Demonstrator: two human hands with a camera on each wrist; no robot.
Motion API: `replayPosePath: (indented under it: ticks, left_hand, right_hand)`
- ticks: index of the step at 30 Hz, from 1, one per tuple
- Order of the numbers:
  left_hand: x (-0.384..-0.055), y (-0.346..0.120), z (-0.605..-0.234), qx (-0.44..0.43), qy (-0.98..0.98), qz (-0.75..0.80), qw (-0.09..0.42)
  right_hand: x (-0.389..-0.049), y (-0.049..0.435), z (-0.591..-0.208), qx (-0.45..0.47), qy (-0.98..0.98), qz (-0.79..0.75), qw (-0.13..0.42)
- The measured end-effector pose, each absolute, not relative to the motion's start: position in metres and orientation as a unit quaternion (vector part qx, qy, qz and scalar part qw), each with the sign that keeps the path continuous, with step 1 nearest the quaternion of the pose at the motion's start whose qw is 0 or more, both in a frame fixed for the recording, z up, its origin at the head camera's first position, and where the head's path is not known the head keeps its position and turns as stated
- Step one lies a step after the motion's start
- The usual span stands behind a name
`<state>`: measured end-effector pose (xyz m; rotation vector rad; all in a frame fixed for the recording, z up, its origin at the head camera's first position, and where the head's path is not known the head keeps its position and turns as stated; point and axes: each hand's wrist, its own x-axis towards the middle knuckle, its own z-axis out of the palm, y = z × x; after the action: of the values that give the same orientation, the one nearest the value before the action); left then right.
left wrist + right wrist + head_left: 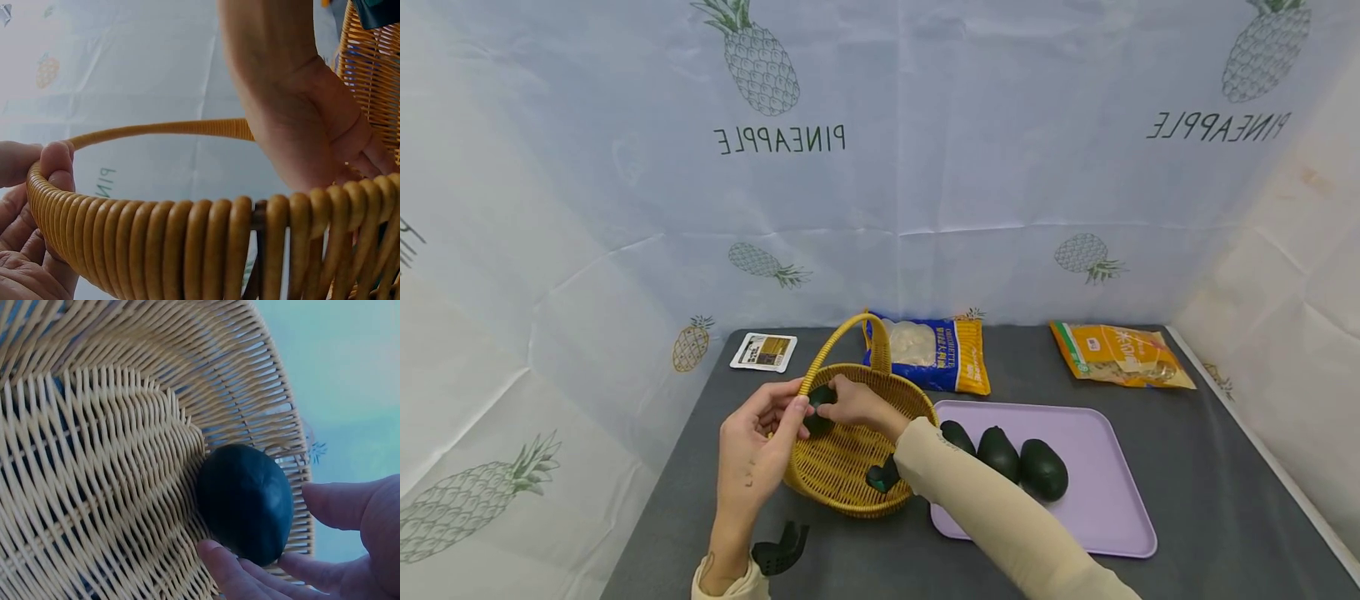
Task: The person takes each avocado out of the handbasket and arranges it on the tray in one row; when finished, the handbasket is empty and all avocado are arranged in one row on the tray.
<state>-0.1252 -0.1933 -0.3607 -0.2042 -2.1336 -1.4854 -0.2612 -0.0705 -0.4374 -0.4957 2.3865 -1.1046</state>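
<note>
My left hand (756, 450) grips the wrapped handle (144, 244) of a yellow wicker basket (850, 467), fingers and thumb curled around it. Inside the basket, a dark green avocado (245, 503) lies against the woven wall on the left side. My right hand (859, 404) reaches into the basket beside this avocado. In the right wrist view its fingers extend loosely along the avocado's lower side, while the thumb (334, 503) stands slightly apart from it. Three more avocados (1043, 471) rest on a lilac tray (1105, 508) to the right, one partly hidden by my right sleeve.
Behind the basket lies a blue and yellow food bag (951, 354). An orange bag (1120, 357) sits at the back right of the grey table (685, 517). At the back left is a small white packet (763, 352). Printed cloth (925, 192) hangs around the table.
</note>
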Motion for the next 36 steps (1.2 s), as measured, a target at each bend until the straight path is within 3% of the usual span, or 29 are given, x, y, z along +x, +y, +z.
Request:
replayPosePath:
  ticks: [9,36]
  left_hand:
    - [-0.125,-0.193,-0.361,-0.076,-0.79,-0.549,0.264]
    - [-0.125,-0.194,-0.361,-0.084,-0.782,-0.558,0.265]
  right_hand:
    - [-0.259,-0.079,-0.44,-0.147,0.854,-0.433,0.247]
    - [-0.259,-0.085,-0.444,-0.168,0.837,-0.444,0.273]
